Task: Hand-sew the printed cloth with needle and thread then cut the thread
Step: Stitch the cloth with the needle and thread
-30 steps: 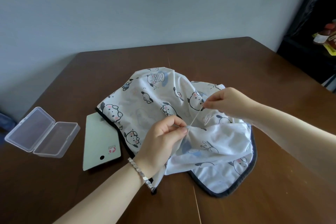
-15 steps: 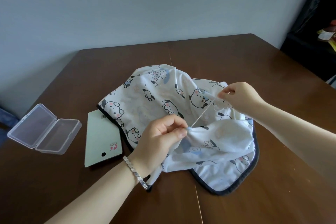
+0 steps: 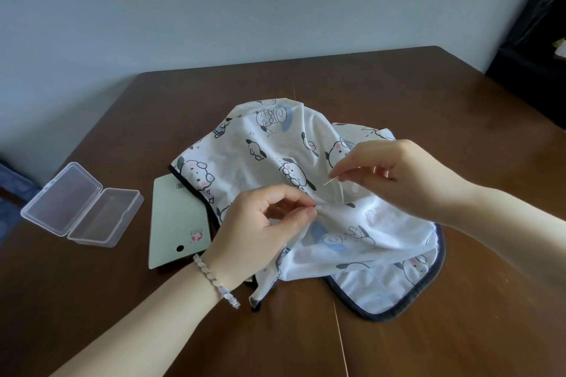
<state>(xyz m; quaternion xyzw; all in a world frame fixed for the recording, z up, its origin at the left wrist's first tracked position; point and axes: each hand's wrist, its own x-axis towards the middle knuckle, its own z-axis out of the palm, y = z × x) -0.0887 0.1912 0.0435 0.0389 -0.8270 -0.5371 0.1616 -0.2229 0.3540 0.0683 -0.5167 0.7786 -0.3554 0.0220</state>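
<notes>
Right hand [image 3: 398,180] pinches a thin metal needle [image 3: 332,181] between thumb and forefinger, the tip slanting down and left just above the cloth [image 3: 269,147]. Left hand [image 3: 263,232] pinches a small raised fold near the cloth's middle, thumb and forefinger closed on the fabric and the other fingers curled; a silver linked bracelet [image 3: 216,280] circles that wrist. Thin, soft and white, the cloth is printed with cartoon dog faces in black, pink and blue and bound along its rim with a dark band. It lies crumpled in loose folds on a smooth dark brown table [image 3: 398,86]. Just left of the cloth lies a flat pale green card [image 3: 174,217], its right edge tucked under the dark band. Farther left, well apart from the cloth, a clear plastic box [image 3: 82,205] lies open, lid and tray flat side by side. Brown tabletop shows on every side of the cloth, widest to its right and behind it, up to the far edge against a plain grey wall [image 3: 214,9].
</notes>
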